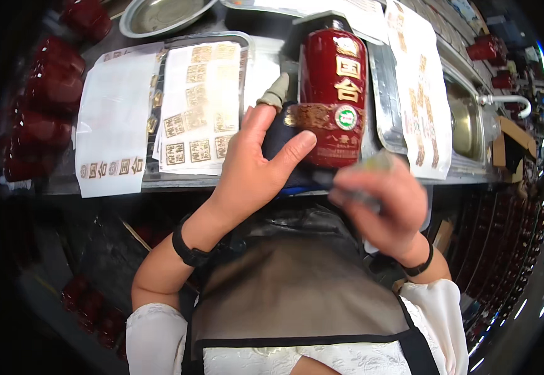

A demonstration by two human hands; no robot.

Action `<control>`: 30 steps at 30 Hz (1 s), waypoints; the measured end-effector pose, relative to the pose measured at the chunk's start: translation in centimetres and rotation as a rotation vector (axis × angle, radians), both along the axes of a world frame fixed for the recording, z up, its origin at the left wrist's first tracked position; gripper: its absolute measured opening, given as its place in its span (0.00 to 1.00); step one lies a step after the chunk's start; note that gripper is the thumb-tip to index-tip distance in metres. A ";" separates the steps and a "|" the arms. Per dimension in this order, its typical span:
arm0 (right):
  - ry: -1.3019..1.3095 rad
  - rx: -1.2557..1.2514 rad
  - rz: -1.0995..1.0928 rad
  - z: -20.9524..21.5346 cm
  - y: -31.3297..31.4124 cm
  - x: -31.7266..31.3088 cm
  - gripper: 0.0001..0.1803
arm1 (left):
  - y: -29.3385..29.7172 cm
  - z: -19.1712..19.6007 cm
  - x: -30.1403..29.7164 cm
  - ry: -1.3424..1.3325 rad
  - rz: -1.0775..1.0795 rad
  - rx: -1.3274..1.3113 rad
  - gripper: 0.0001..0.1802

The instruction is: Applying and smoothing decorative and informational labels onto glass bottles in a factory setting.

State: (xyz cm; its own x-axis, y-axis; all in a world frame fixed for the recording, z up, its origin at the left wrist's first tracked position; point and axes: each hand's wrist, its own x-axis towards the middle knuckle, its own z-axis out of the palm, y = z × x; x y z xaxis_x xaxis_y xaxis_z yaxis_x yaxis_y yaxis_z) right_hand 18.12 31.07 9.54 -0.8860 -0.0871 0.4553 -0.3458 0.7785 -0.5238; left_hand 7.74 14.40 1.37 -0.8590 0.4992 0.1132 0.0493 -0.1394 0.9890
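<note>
A dark red glossy bottle [332, 81] with gold lettering, a brown-gold band and a round green-and-white emblem lies on the bench, its base toward me. My left hand [259, 153] is at its left side, thumb and index finger spread, the thumb tip against the bottle's lower left edge. A pale finger cot [274, 90] covers the index fingertip; the other fingers are hidden. Dark blue cloth [274, 140] shows between hand and bottle. Just right of the base, my right hand [387, 203] is blurred by motion. Its fingers are closed around something greyish that I cannot make out.
White sheets with gold decals [197, 106] lie on a metal tray at left, beside another sheet [112, 112]. A further decal sheet [419, 94] lies at right, before a sink [465, 122]. A metal bowl [165, 15] stands behind. Red bottles [50, 106] crowd the far left.
</note>
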 end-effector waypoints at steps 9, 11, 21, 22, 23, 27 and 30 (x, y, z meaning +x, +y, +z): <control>-0.201 -0.699 -0.618 -1.8 2.1 2.2 0.10 | 2.0 0.1 0.3 0.074 -0.032 -0.114 0.36; -0.168 -0.593 -0.365 -1.4 1.1 1.4 0.10 | 1.8 0.5 0.3 -0.039 -0.045 -0.052 0.36; -0.098 -0.662 -0.358 -1.7 2.3 -0.8 0.10 | 3.5 3.5 -0.2 -0.126 -0.091 -0.087 0.27; -0.146 -0.692 -0.399 -2.0 2.6 -1.2 0.09 | 3.7 3.4 -0.3 -0.105 -0.077 -0.101 0.27; -0.195 -0.722 -0.439 -2.4 2.9 -1.4 0.09 | 3.9 3.2 -0.3 -0.085 -0.064 -0.114 0.27; -0.205 -0.764 -0.573 -5.3 6.3 -1.0 0.08 | 4.2 2.5 -0.2 0.014 -0.056 -0.144 0.27; -0.168 -1.035 -0.475 -1.7 3.4 -1.2 0.09 | 4.0 2.7 -0.2 -0.073 -0.032 -0.091 0.29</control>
